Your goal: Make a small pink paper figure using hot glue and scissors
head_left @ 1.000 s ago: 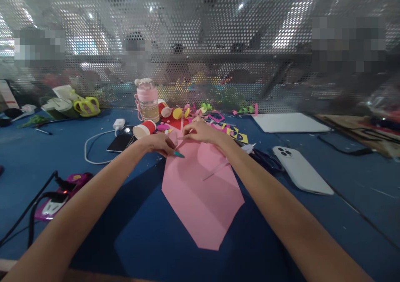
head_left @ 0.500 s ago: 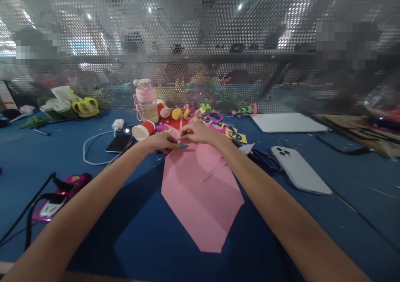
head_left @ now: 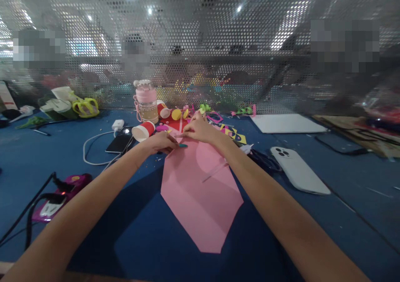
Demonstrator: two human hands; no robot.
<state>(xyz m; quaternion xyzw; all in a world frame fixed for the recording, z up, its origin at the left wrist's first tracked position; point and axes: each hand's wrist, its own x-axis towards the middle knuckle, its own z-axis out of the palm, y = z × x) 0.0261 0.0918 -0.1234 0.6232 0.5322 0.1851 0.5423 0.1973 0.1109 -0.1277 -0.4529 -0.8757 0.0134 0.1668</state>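
A large pink paper sheet (head_left: pixel 200 198) with cut corners lies on the blue table, its far end under my hands. My left hand (head_left: pixel 162 142) is at its far left edge, fingers curled and closed; what they grip is hidden. A small teal piece (head_left: pixel 183 145) shows at those fingertips; its kind is unclear. My right hand (head_left: pixel 198 128) bends over the far end, thumb and finger pinched at a small pale pink strip (head_left: pixel 179 136) between the hands. A thin pale strip (head_left: pixel 215 171) lies across the sheet near my right forearm.
Beyond my hands are red paper cups (head_left: pixel 144 131), a pink-lidded bottle (head_left: pixel 146 103) and colourful paper scraps (head_left: pixel 234 135). At left are a black phone (head_left: pixel 120 140) and purple power strip (head_left: pixel 75 185); at right, a white phone (head_left: pixel 300 171). A perforated metal screen (head_left: pixel 200 32) stands behind.
My right hand has shifted slightly, and the pale pink strip between the hands shows more clearly. My left hand and the pink sheet have barely moved.
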